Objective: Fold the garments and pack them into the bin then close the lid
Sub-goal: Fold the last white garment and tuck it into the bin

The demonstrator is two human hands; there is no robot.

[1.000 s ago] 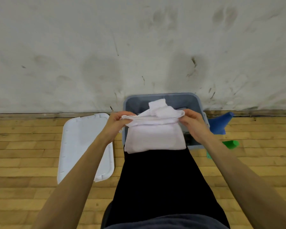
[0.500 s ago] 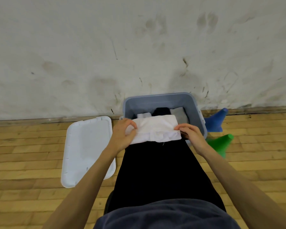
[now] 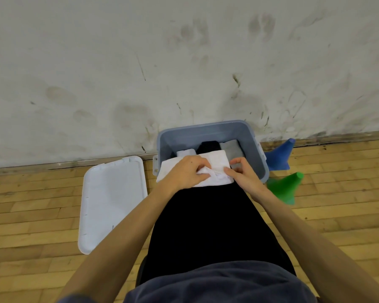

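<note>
A folded white garment [image 3: 217,160] lies across my knees at the near rim of the grey-blue bin [image 3: 206,130]. My left hand [image 3: 185,172] lies on its left half, fingers curled into a bunched fold near the middle. At the garment's right edge my right hand [image 3: 241,173] pinches the cloth between thumb and fingers. Inside the bin lie folded white [image 3: 185,153], black [image 3: 208,146] and grey [image 3: 231,148] garments. The white lid [image 3: 112,200] lies flat on the floor to the bin's left.
The bin stands against a scuffed white wall [image 3: 184,62] on a wooden floor [image 3: 337,182]. A blue cone [image 3: 280,155] and a green cone [image 3: 284,188] lie right of the bin. My black-clad legs [image 3: 206,226] stretch toward the bin.
The white garment was held up over the bin, then laid down on my knees as a shorter fold. My hands have moved inward along it toward its middle.
</note>
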